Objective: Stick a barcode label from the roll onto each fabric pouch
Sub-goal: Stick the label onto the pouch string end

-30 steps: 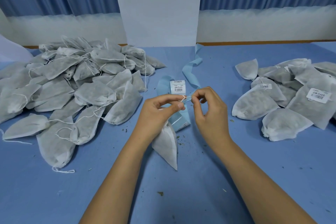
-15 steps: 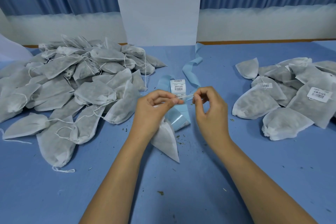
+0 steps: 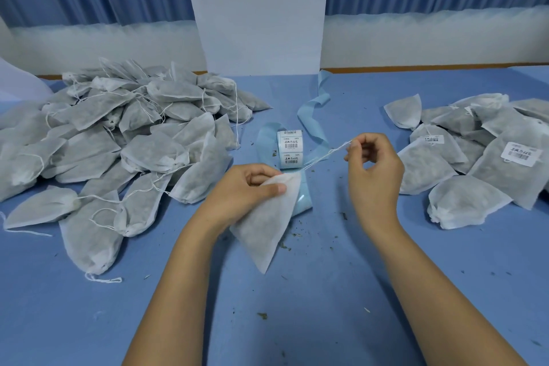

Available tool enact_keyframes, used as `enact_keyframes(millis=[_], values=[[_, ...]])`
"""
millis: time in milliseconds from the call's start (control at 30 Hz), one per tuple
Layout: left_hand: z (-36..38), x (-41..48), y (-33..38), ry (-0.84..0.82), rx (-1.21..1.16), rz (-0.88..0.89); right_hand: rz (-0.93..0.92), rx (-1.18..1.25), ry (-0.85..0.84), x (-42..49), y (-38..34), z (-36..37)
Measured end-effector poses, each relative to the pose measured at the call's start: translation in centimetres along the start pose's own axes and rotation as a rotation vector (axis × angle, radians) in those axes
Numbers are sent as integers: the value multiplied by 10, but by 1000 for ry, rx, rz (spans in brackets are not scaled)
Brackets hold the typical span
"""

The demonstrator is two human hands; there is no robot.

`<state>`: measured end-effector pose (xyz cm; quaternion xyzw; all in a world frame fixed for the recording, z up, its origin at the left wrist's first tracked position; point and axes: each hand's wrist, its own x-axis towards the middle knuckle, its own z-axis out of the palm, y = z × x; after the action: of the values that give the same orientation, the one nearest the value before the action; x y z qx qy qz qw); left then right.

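The pouch [image 3: 267, 232] is in front of the person, in the middle of the table [image 3: 297, 321]. Its lower corner hangs down toward the table and its mouth is in the left hand [image 3: 246, 187]. This hand grips the gathered top, with the thumb pressed on the fabric and the other fingers curled behind it. The right hand [image 3: 375, 172] pinches the drawstring [image 3: 326, 154] between thumb and forefinger and holds it stretched out to the right, and its other fingers are curled loosely.

The pouch looks very light and soft. It is a thin white fabric with some loose dry filling inside, so it probably bends and sags wherever it is not supported. The gathered mouth seems the best place to hold it, as the fabric is thickest there. The drawstring is thin and probably slips easily, so it needs a firm pinch.

The roll [image 3: 289, 148] stands just behind the hands, on its blue backing strip [image 3: 313, 116]. A label is likely thin and sticky, so it is better to lift it by one edge. The flat side of the pouch should lie on the table when the label is pressed on.

A big pile of pouches [image 3: 118, 142] lies to the left, and the labelled pouches [image 3: 481, 163] lie to the right.
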<state>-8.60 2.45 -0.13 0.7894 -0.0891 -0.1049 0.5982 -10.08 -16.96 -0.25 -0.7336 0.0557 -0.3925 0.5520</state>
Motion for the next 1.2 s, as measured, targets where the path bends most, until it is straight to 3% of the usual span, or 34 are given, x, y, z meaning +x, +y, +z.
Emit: enact_keyframes(millis=[100, 200, 267, 333, 467, 567, 733, 800, 867, 933, 1000, 1100, 1200], values=[[4, 5, -2, 246, -48, -40, -269, -31, 1, -16, -14, 2], [4, 10, -4, 440, -52, -23, -573, -41, -251, -43, -24, 15], [3, 11, -3, 510, -83, 9, -628, -94, -430, -56, -25, 25], [2, 12, -2, 556, -173, 11, -551, -133, -536, -60, -22, 30], [1, 10, 2, 584, -348, 35, -227, -50, -692, -56, -16, 26], [7, 7, 4, 507, -290, 144, -96, -8, -669, -53, -15, 27], [16, 4, 4, 276, -168, 398, -36, 56, -553, -44, -17, 25], [16, 4, 5, 354, -80, 499, -59, 109, -604, -41, -18, 22], [8, 4, 4, 535, -30, 566, -97, 113, -618, -30, -15, 17], [-3, 4, 2, 720, 55, 582, -55, -57, -626, -13, -3, 8], [-11, 6, -1, 824, 144, 597, 75, -339, -778, -2, 9, 0], [-9, 9, -5, 794, 239, 677, -72, -579, -996, -5, 22, 7], [-2, 10, -7, 660, 388, 807, -63, -466, -896, -10, 23, 15]])
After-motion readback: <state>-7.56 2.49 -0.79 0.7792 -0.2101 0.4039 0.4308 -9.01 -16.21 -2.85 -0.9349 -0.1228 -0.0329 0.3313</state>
